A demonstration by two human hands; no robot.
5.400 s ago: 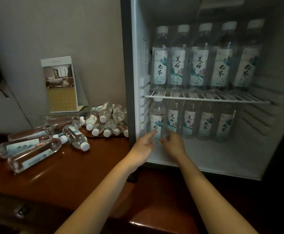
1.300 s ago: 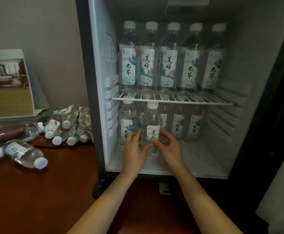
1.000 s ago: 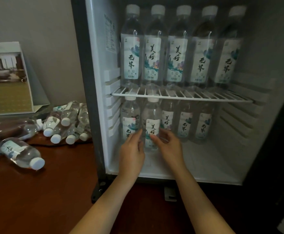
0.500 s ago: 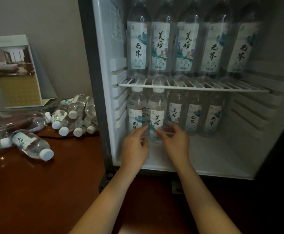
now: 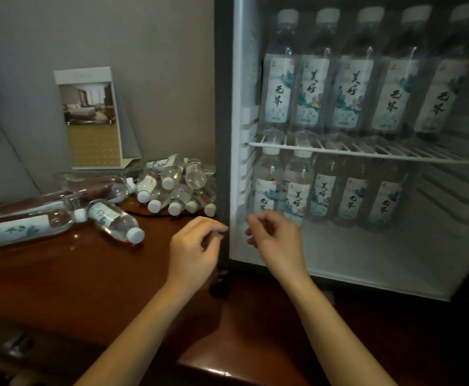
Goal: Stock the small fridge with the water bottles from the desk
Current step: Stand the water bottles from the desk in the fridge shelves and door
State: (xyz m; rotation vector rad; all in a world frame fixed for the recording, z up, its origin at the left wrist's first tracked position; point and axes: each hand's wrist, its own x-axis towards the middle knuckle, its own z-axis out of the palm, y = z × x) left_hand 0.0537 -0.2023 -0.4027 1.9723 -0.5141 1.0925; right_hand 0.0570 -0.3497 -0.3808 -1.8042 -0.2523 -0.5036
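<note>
Where the unstocked bottles (image 5: 172, 185) lie: on their sides on the counter (image 5: 60, 274), left of the fridge (image 5: 222, 135).
Nearest bottle (image 5: 115, 222): long axis slanting, cap at its lower-right end, toward my left hand (image 5: 194, 246).
Left hand: released, fingers loosely curled, holding nothing, above the counter beside the fridge frame; I judge it the nearer hand, the bottle lying to its left.
Right hand (image 5: 279, 240): likewise released and holding nothing, at the fridge mouth before the two front bottles (image 5: 297, 190) on the fridge floor.
Wire shelf (image 5: 367, 153): carries five upright bottles (image 5: 350, 90).
</note>
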